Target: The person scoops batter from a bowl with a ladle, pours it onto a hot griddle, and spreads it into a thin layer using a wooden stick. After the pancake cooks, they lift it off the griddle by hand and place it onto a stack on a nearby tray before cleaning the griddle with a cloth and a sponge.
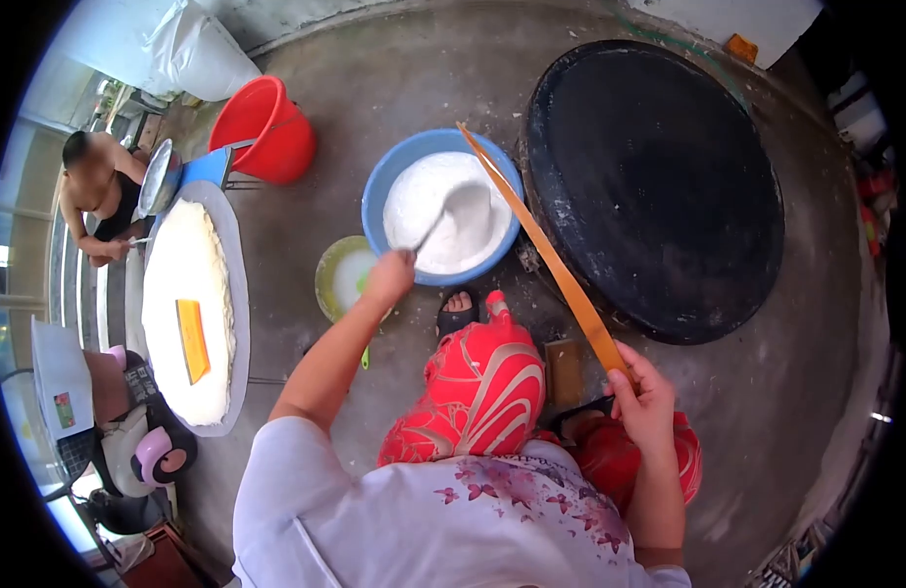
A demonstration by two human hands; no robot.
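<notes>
— Where are the person's hands?

— The left hand is stretched forward, fingers closed round the thin handle of a metal ladle. The ladle's bowl is at the white batter in a round blue plastic basin on the concrete floor. I can't tell whether it dips in or hangs just above.

— And the other?

— The right hand, near the knee, has its fingers wrapped round the near end of a long flat wooden slat. The slat slants across the basin's rim, beside a wide round black griddle.
</notes>
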